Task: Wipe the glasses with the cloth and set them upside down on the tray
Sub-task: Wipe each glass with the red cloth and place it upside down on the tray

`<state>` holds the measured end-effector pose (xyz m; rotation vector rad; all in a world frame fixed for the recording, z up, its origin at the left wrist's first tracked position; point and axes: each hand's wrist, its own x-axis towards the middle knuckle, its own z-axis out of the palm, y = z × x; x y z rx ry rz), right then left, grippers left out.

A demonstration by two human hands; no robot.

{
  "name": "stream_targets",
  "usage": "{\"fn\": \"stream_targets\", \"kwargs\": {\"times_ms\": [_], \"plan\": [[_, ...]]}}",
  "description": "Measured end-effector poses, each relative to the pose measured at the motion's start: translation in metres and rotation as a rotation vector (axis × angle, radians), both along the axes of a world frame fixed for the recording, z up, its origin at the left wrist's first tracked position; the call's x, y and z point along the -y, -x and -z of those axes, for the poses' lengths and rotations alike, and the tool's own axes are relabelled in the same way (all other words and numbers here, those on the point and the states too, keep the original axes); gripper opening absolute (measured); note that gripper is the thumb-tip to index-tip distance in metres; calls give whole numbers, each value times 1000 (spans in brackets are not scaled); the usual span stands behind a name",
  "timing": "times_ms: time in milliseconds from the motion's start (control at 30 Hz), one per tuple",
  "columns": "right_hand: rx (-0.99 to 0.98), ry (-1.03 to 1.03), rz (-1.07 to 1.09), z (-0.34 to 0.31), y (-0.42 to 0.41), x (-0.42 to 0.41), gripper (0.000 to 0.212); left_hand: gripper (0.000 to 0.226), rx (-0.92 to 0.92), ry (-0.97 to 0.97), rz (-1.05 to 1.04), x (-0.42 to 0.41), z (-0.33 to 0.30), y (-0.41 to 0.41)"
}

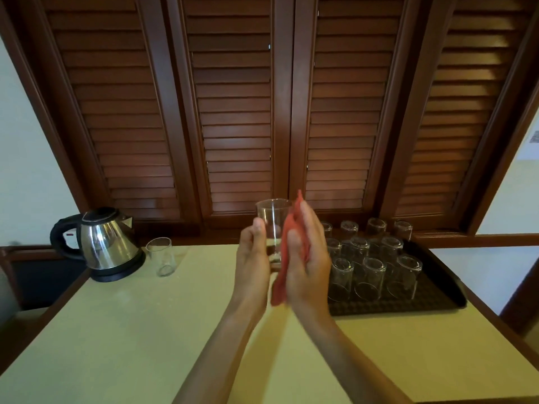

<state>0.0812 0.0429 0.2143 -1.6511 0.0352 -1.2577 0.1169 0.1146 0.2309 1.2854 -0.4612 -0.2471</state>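
I hold a clear glass (272,220) upright above the table, mouth up. My left hand (253,259) grips its left side, thumb on the wall. My right hand (306,258) presses a red cloth (291,228) against the glass's right side; the cloth hangs down below my palm. To the right, a dark tray (437,298) carries several glasses (370,278) standing upside down in rows. One more glass (162,256) stands upright on the table beside the kettle.
A steel electric kettle (100,243) on its black base sits at the table's back left. The pale yellow table (131,330) has a wooden edge. Dark louvred wooden shutters (233,112) rise behind it. A chair stands at the far left.
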Motion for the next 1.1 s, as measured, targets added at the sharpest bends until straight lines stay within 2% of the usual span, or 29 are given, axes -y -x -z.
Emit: {"fn": "stream_targets", "kwargs": {"times_ms": [33,67,167,200,233,333,367,433,500,533,600,667,767,833,867,967,1000,1100], "plan": [[-25,-56,-26,-8,-2,5,44,54,31,-17,19,1,4,5],[-33,-29,-29,-14,-2,8,44,53,39,-14,47,1,5,8],[-12,225,-9,0,5,-3,45,53,-16,65,108,-2,-4,-4],[-18,235,-43,9,9,-7,47,56,-30,90,92,-3,-8,-9],[-36,166,-80,16,11,-7,48,59,-21,92,63,-5,-9,-12],[-77,-235,-206,13,1,7,44,60,79,-32,16,-2,-1,-9],[-59,-247,-186,8,-1,13,45,58,105,-79,12,-1,3,-8],[-43,-111,-77,3,-1,7,50,60,118,-110,-12,1,5,-10],[-50,32,-46,14,1,-6,55,60,99,-54,-30,1,4,-14],[-52,40,-66,21,2,-11,56,54,109,-32,-43,0,3,-15],[-60,-109,-106,19,-2,-4,51,47,163,-51,-33,-1,4,-11],[-65,-221,-110,6,-8,7,45,52,171,-98,0,0,10,-2],[-41,-1,24,1,-5,-2,47,65,107,-76,24,0,6,-7],[-36,115,-5,15,0,-13,50,69,66,-27,14,-3,-1,-16],[-47,99,-31,20,1,-13,50,70,47,-6,-1,-4,-1,-18],[-81,-211,-124,5,-8,1,40,63,36,-56,-14,-2,6,-15],[-78,-203,-93,-2,-9,4,41,60,29,-80,-1,0,9,-13],[-68,31,1,4,-6,-8,53,63,-30,-79,24,1,6,-18]]}}
